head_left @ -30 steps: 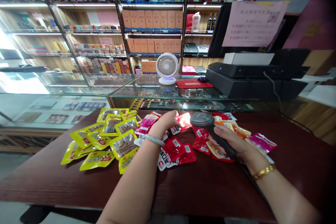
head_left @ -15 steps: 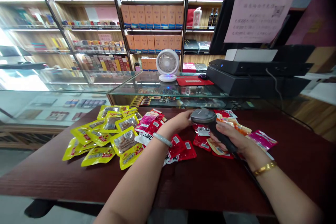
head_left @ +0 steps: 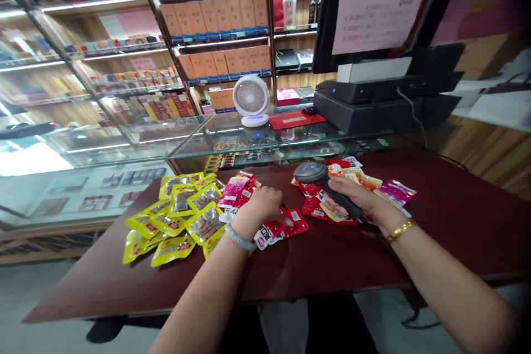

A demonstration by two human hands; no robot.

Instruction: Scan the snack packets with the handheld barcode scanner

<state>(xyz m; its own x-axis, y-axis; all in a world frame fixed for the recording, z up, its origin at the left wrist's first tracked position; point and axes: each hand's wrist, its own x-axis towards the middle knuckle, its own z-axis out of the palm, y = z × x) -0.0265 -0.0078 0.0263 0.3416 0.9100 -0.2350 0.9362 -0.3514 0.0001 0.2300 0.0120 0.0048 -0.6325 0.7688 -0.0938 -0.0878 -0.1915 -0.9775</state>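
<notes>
In the head view my right hand (head_left: pixel 352 196) is wrapped round the handle of a dark barcode scanner (head_left: pixel 312 172). The scanner's head points left, over the table. My left hand (head_left: pixel 267 204) is lowered over a pile of red snack packets (head_left: pixel 295 223), its fingers apart and their tips partly hidden. Left of it lies a heap of yellow snack packets (head_left: pixel 205 221) with clear windows. Pink packets (head_left: pixel 233 191) lie between the two. Beneath and beyond the scanner is another mixed pile, with orange packets (head_left: pixel 368 181) and a magenta packet (head_left: pixel 396 191).
The dark red table (head_left: pixel 332 260) meets a glass display counter (head_left: pixel 199 144). On the counter stand a white fan (head_left: pixel 251 100), a red mat (head_left: pixel 296 119) and black cash-register equipment (head_left: pixel 373 110). A cable trails from the scanner under my right forearm. Stocked shelves (head_left: pixel 219 41) line the back wall.
My left hand has come back from beside the scanner's head, leftward and down to the red packets. My right hand still holds the scanner. The whole view has shifted and tilted.
</notes>
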